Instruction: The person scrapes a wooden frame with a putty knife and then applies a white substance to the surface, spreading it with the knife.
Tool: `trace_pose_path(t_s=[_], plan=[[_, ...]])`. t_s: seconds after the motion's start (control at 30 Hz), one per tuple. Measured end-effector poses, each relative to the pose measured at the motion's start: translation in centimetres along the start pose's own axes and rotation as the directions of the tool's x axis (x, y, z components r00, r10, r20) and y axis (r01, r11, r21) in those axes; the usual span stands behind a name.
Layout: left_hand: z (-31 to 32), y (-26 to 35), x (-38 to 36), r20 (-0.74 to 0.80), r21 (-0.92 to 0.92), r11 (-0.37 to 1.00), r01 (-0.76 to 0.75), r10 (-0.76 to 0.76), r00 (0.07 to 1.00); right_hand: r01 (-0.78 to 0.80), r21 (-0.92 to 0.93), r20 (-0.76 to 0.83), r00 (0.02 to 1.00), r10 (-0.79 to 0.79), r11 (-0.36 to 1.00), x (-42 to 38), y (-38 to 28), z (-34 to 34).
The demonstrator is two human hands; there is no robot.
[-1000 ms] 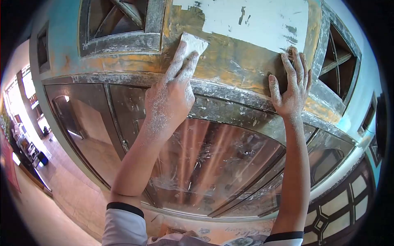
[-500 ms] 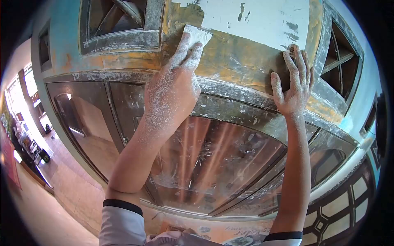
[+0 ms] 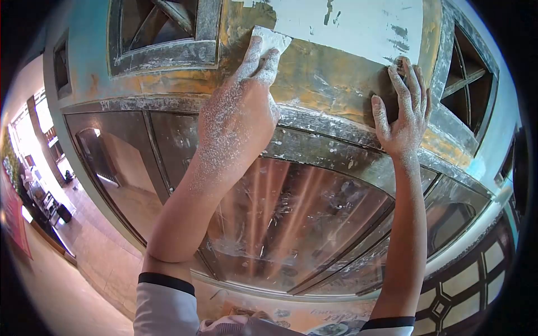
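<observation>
My left hand (image 3: 238, 106), dusted with white flakes, is closed on a flat, white-coated scraper (image 3: 272, 40). Two fingers lie along the scraper; its upper edge rests at the border between white paint (image 3: 358, 28) and the bare yellow-brown panel (image 3: 314, 75). Farther right, my right hand (image 3: 404, 115) leans on the same panel with its fingers stretched out, the tips near the lower edge of the white paint. It holds nothing, and its fingers also carry white dust.
Square openings with crossed bars, one at left (image 3: 162, 28) and one at right (image 3: 468, 78), flank the panel. Beneath it runs a scuffed wooden ledge (image 3: 330, 124) above dusty glass (image 3: 297, 218). A tiled floor (image 3: 103, 241) lies far below at left.
My left hand and the scraper have shifted slightly upward along the panel. My right hand stays in about the same place on it.
</observation>
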State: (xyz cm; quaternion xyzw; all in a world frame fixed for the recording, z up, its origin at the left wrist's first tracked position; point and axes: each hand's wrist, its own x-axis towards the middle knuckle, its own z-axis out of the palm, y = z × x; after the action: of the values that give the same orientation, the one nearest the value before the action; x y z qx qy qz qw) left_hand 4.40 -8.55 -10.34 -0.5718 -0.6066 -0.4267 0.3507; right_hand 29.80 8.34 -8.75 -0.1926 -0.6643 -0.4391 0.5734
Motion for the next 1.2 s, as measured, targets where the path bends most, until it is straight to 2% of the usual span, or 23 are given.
trace_pose_path(t_s=[0.37, 0.43, 0.5, 0.53, 0.6, 0.83, 0.9, 0.93, 1.0, 1.2], plan=[[0.1, -0.3, -0.6, 0.008, 0.029, 1.000, -0.011, 0.010, 1.000, -0.006, -0.004, 0.006, 1.000, 0.006, 1.000, 0.0, -0.1, 0.0], [0.1, -0.2, -0.4, 0.013, 0.011, 1.000, -0.025, 0.024, 1.000, -0.015, -0.021, 0.006, 1.000, 0.016, 1.000, 0.0, -0.1, -0.2], [-0.3, -0.3, 0.0, 0.043, 0.083, 0.993, -0.086, 0.083, 0.996, -0.017, -0.006, 0.013, 1.000, 0.017, 1.000, 0.1, -0.2, -0.2], [-0.4, 0.1, -0.2, 0.045, 0.083, 0.993, -0.083, 0.080, 0.996, -0.016, -0.003, 0.015, 1.000, 0.017, 1.000, 0.0, -0.2, -0.2], [-0.6, 1.3, -0.5, 0.120, 0.047, 0.996, 0.071, -0.076, 0.990, -0.009, -0.009, 0.003, 1.000, 0.009, 1.000, 0.0, -0.1, 0.0], [-0.2, 2.1, -0.2, 0.046, 0.063, 0.996, 0.059, -0.062, 0.997, -0.007, 0.001, 0.005, 1.000, 0.007, 1.000, 0.0, 0.0, 0.1], [-0.7, 2.3, 0.4, 0.161, 0.077, 0.992, 0.099, -0.110, 0.981, -0.007, -0.001, 0.002, 1.000, 0.007, 1.000, 0.0, 0.0, 0.1], [-0.6, 2.3, 0.3, 0.161, 0.075, 0.993, 0.095, -0.106, 0.981, -0.008, -0.005, 0.001, 1.000, 0.008, 1.000, 0.0, 0.0, 0.1], [-0.4, 2.3, -0.1, 0.067, 0.048, 0.996, 0.071, -0.074, 0.995, -0.012, -0.006, 0.015, 1.000, 0.012, 1.000, 0.0, 0.0, 0.0], [-0.6, 2.5, 0.0, 0.082, 0.036, 0.997, 0.069, -0.071, 0.994, -0.011, 0.001, 0.012, 1.000, 0.011, 1.000, 0.0, 0.1, 0.0]])
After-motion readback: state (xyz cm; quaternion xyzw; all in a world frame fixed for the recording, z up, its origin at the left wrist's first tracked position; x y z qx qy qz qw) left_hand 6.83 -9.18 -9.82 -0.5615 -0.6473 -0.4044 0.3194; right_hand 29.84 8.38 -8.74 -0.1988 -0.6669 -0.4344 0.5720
